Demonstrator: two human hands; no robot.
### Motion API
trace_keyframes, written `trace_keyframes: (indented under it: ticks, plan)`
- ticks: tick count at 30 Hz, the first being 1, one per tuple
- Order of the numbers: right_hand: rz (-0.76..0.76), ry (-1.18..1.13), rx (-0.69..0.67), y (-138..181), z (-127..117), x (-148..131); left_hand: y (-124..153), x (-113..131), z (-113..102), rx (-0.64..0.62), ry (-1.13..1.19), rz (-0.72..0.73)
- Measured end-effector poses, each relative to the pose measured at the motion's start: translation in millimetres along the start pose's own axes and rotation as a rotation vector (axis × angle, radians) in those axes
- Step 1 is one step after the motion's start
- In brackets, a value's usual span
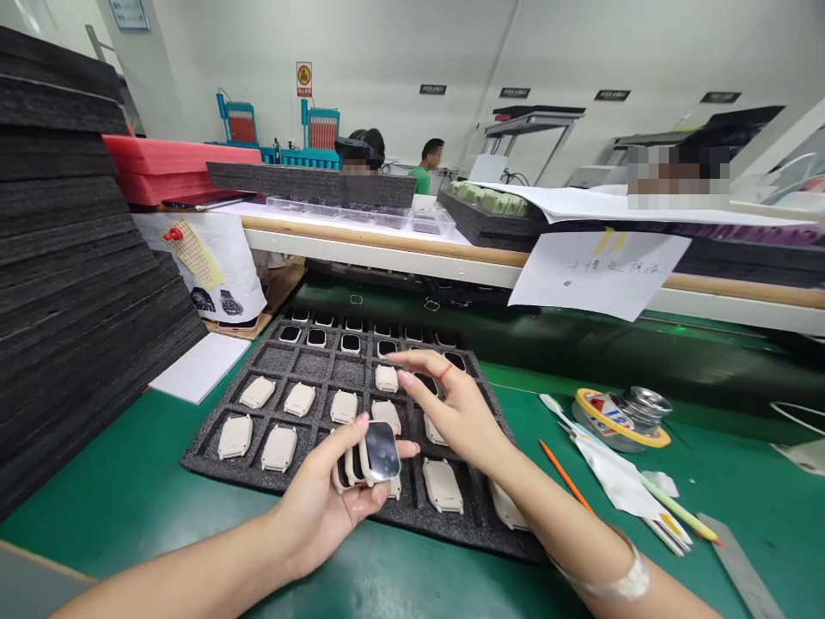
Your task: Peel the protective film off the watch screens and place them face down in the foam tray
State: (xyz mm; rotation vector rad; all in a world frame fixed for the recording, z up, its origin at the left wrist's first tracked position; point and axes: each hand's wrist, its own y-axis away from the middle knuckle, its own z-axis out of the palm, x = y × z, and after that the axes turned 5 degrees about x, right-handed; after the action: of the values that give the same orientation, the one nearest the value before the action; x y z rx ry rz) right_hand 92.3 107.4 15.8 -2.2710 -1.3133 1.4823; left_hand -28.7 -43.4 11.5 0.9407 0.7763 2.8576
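The left hand is closed around a small stack of smartwatch bodies, with the thumb on the near side and the fingers wrapped behind. The foremost unit faces the camera. It has a rounded-rectangular beige housing with a dark, glossy glass face that reflects light. The edges of further beige units show behind it. The stack is held just above the near edge of the black foam tray.

The right hand is open and grips nothing. Its fingers are extended and spread over the middle of the tray, with the index finger pointing toward the far rows. Whether the fingertips touch the foam cannot be determined.

The near rows of the tray hold face-down beige bodies, one per cell. The far rows hold face-up units with dark screens. Several cells between them are bare.

The tray rests on a green mat. Left of the tray stands a tall stack of black foam sheets, with a white sheet lying between the two. Right of the tray lie an orange pencil and a tape roll.
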Motion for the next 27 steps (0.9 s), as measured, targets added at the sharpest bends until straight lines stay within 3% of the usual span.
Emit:
trace_keyframes:
  ticks: [3, 5, 8, 11, 13, 18, 21, 27]
  plan:
    - [-0.178, -0.188, -0.137, 19.9, -10.1, -34.1, -3.2, -2.4, -2.2, -0.069, 0.075, -0.028]
    - [-0.258, -0.149, -0.209, 31.4, -11.2, -46.6, -4.9, -3.8, -3.9, -0.096, 0.090, -0.045]
    - [-0.286, -0.051, -0.204, 39.9, -8.4, -51.9, -6.1, -4.3, -4.7, -0.129, 0.116, -0.045]
    - [-0.295, -0.102, -0.142, 38.9, -5.6, -50.9, -5.6, -3.9, -4.1, -0.186, 0.103, -0.048]
    - [-0.230, -0.203, -0.072, 35.6, -5.0, -49.6, -4.5, -3.6, -3.7, -0.200, 0.075, -0.064]
    - [0.097, -0.547, 0.197, 26.4, -6.6, -41.0, -0.5, -1.5, -2.1, -0.192, 0.006, -0.080]
    - [0.234, -0.706, 0.275, 23.8, -7.5, -33.9, 1.0, 0.4, -1.1, -0.203, 0.018, -0.073]
    - [0.223, -0.747, 0.276, 25.1, -5.2, -31.8, 0.9, 2.8, -0.3, -0.207, 0.036, -0.079]
